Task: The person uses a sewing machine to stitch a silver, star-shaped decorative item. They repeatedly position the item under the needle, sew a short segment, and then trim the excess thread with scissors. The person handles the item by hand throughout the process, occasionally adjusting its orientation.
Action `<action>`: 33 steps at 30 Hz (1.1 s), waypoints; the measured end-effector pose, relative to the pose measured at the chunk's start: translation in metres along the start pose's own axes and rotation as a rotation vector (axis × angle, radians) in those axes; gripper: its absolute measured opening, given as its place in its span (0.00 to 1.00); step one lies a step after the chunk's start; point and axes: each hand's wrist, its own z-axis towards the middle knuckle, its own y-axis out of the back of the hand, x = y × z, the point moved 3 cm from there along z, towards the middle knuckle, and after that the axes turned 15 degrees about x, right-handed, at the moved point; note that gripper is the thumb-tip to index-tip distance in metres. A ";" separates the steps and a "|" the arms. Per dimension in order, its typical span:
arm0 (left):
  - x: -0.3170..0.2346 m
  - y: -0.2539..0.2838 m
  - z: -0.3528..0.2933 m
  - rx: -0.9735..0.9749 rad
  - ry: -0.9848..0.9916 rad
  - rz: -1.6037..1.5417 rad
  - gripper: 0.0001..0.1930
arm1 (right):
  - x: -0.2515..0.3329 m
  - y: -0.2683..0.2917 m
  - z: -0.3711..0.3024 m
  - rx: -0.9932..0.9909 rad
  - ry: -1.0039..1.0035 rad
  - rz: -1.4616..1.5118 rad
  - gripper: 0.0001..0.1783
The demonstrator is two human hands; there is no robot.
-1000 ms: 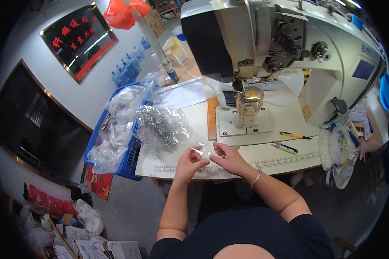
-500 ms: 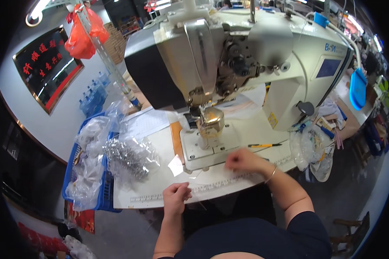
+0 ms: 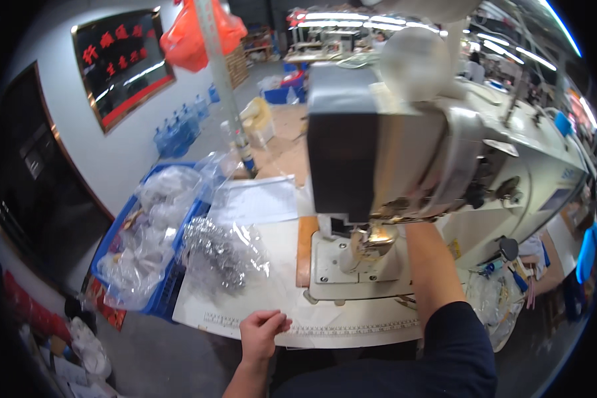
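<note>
Left hand (image 3: 260, 333): fingers curled in, thumb drawn against them, nothing seen in the grip; it hung over the near table edge, by the printed ruler strip (image 3: 351, 329). Right forearm (image 3: 438, 265) reached past the sewing machine (image 3: 343, 159); right hand hidden behind its head, grip could not be told. Machine stood on the table (image 3: 282, 252), bag of silvery bits (image 3: 222, 255) left of it, blue basket (image 3: 156, 304) beyond. No piece made out at the needle; amount done or left, judged unreadable.
</note>
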 end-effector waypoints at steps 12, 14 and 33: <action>0.008 -0.045 0.007 0.432 0.126 -0.515 0.16 | -0.019 0.055 -0.180 -0.703 0.233 0.393 0.08; 0.019 -0.043 0.004 0.518 0.169 -0.701 0.15 | -0.014 0.044 -0.231 -0.930 0.363 0.392 0.12; 0.041 -0.057 -0.014 0.605 0.284 -0.256 0.09 | 0.111 0.006 -0.347 -0.505 0.947 0.757 0.18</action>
